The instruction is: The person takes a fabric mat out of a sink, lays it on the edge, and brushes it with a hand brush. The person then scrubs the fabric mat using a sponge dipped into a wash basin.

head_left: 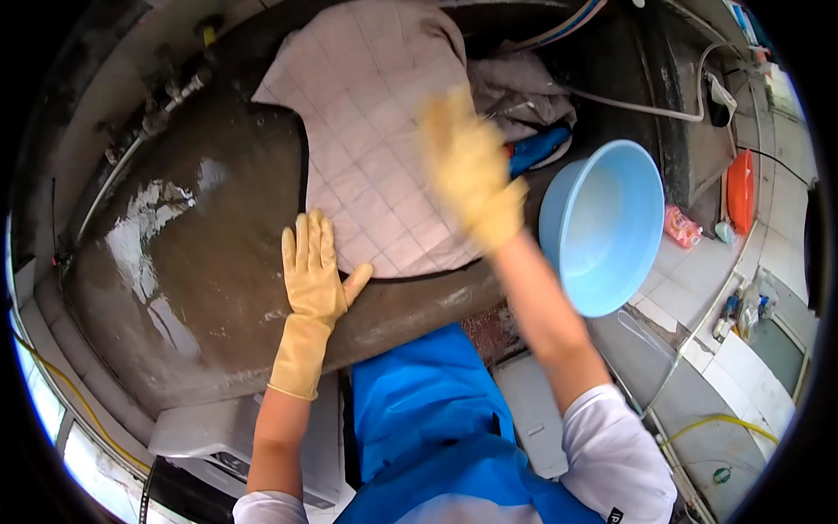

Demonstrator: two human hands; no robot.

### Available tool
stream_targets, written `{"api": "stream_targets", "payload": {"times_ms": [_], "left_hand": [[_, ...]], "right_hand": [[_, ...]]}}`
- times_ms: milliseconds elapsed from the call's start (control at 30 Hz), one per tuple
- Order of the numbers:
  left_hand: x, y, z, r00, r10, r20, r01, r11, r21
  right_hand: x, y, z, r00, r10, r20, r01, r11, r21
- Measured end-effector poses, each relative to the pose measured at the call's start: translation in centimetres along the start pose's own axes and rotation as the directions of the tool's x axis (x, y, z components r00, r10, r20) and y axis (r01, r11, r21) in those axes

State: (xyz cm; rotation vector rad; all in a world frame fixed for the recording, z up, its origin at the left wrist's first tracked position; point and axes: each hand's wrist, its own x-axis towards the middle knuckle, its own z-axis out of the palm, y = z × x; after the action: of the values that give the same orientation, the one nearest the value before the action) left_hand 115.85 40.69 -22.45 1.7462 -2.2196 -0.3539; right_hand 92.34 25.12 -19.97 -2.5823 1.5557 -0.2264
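A pinkish-beige quilted fabric piece (375,131) with stitched grid lines and a dark edge lies spread on the wet dark counter (218,288). My left hand (312,275), in a yellow rubber glove, lies flat at its near left edge, fingers stretched out and holding nothing. Above the right part of the fabric is my right hand (471,166), gloved alike and smeared by motion. A brownish patch shows near its fingers; whether it is a held object I cannot make out.
A light blue basin (611,231) stands to the right. Behind my right hand lie bunched greyish fabric (524,87) and a blue object (539,150). Taps and a pipe (175,96) line the left wall; a hose (646,111) crosses the right. A pink packet (681,227) sits beyond the basin.
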Motion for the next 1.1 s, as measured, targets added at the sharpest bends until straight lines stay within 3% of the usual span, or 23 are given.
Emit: {"api": "stream_targets", "payload": {"times_ms": [33, 67, 100, 133, 167, 233, 267, 300, 367, 433, 500, 533, 600, 633, 733, 767, 833, 867, 933, 1000, 1033, 1067, 1100], "left_hand": [[-0.1, 0.0, 0.0, 1.0, -0.003, 0.0, 0.003, 1.0, -0.003], [-0.6, 0.0, -0.1, 1.0, -0.002, 0.014, 0.002, 1.0, -0.009], [-0.6, -0.2, -0.2, 0.999, 0.024, 0.02, -0.024, 1.0, -0.002], [-0.5, -0.2, -0.2, 0.999, 0.038, 0.017, -0.038, 0.999, 0.002], [-0.5, 0.0, 0.0, 1.0, 0.01, 0.025, -0.01, 1.0, -0.005], [-0.5, 0.1, -0.1, 0.999, -0.021, 0.035, 0.021, 1.0, -0.012], [-1.0, 0.3, -0.3, 0.999, -0.028, 0.039, 0.029, 1.0, -0.008], [-1.1, 0.3, -0.4, 0.998, -0.024, 0.049, 0.024, 1.0, -0.013], [-0.6, 0.1, -0.1, 0.999, -0.017, 0.041, 0.017, 1.0, -0.001], [-1.1, -0.2, 0.5, 0.999, -0.006, 0.032, 0.006, 1.0, 0.004], [-0.6, 0.1, -0.2, 0.998, -0.031, 0.059, 0.031, 1.0, 0.002], [-0.7, 0.1, -0.2, 0.997, -0.03, 0.069, 0.03, 1.0, 0.002], [-0.6, 0.2, -0.2, 0.999, -0.027, 0.042, 0.028, 0.999, -0.02], [-0.6, 0.2, -0.2, 0.999, -0.031, 0.038, 0.033, 0.999, -0.029], [-0.8, 0.0, 0.1, 0.999, -0.02, 0.026, 0.021, 0.999, -0.027], [-0.8, -0.1, 0.2, 0.999, 0.003, 0.037, -0.003, 1.0, 0.003], [-0.8, 0.0, 0.2, 0.999, -0.003, 0.034, 0.003, 1.0, -0.013], [-0.9, -0.1, 0.1, 0.999, -0.018, 0.029, 0.019, 0.999, -0.026], [-1.2, 0.2, 0.0, 0.999, -0.024, 0.041, 0.025, 0.999, -0.023], [0.0, -0.1, 0.1, 1.0, -0.018, 0.022, 0.018, 1.0, -0.009], [0.0, -0.2, 0.1, 1.0, -0.013, 0.026, 0.013, 1.0, 0.0], [-0.6, 0.1, -0.1, 0.999, -0.014, 0.048, 0.014, 1.0, 0.004], [-0.9, 0.0, -0.2, 0.997, -0.014, 0.074, 0.013, 1.0, 0.009]], "right_hand": [[-0.5, -2.1, 0.4, 0.97, -0.15, -0.192, 0.172, 0.98, 0.101], [-0.7, -5.1, 0.1, 0.971, -0.141, -0.193, 0.164, 0.981, 0.106], [-0.8, -7.6, -0.1, 0.983, -0.174, 0.052, 0.158, 0.96, 0.232], [-0.5, -8.5, -0.2, 0.932, -0.23, 0.281, 0.125, 0.93, 0.346], [0.8, -5.4, 1.2, 0.963, -0.258, 0.077, 0.265, 0.958, -0.106], [4.8, 1.2, 2.5, 0.929, -0.358, -0.092, 0.253, 0.798, -0.547], [6.1, 2.6, 2.5, 0.985, -0.167, -0.041, 0.147, 0.941, -0.304], [6.3, 2.2, 2.2, 1.0, 0.025, -0.019, -0.027, 0.997, -0.072], [4.5, -3.1, 1.7, 0.987, -0.097, -0.129, 0.101, 0.995, 0.023], [2.2, -8.6, 1.4, 0.976, -0.212, 0.045, 0.2, 0.961, 0.19], [3.9, -5.6, 2.3, 0.967, -0.195, 0.163, 0.165, 0.969, 0.184], [6.4, 0.1, 3.9, 0.987, -0.118, 0.106, 0.097, 0.977, 0.192], [8.0, 3.1, 5.0, 0.997, -0.053, 0.047, 0.043, 0.978, 0.205], [6.9, 1.7, 4.0, 0.997, 0.083, -0.002, -0.082, 0.993, 0.087], [1.0, -4.7, 2.1, 0.96, -0.213, -0.18, 0.177, 0.965, -0.194], [-0.7, -6.7, 1.2, 0.974, -0.219, -0.055, 0.222, 0.974, 0.052], [-0.2, -5.1, 0.2, 0.968, -0.241, 0.069, 0.209, 0.93, 0.304], [2.1, 0.2, -0.3, 0.99, -0.075, 0.121, 0.046, 0.973, 0.225], [5.8, 9.4, 1.0, 0.944, 0.317, -0.089, -0.304, 0.942, 0.141], [3.6, 2.7, -2.7, 0.885, 0.466, 0.019, -0.424, 0.787, 0.448], [3.3, -1.3, -7.0, 0.756, 0.498, 0.425, -0.651, 0.508, 0.564], [-0.1, -5.0, -4.6, 0.902, 0.295, 0.317, -0.419, 0.776, 0.472], [-4.1, -7.8, -1.4, 0.967, 0.052, 0.248, -0.137, 0.932, 0.336]]}}
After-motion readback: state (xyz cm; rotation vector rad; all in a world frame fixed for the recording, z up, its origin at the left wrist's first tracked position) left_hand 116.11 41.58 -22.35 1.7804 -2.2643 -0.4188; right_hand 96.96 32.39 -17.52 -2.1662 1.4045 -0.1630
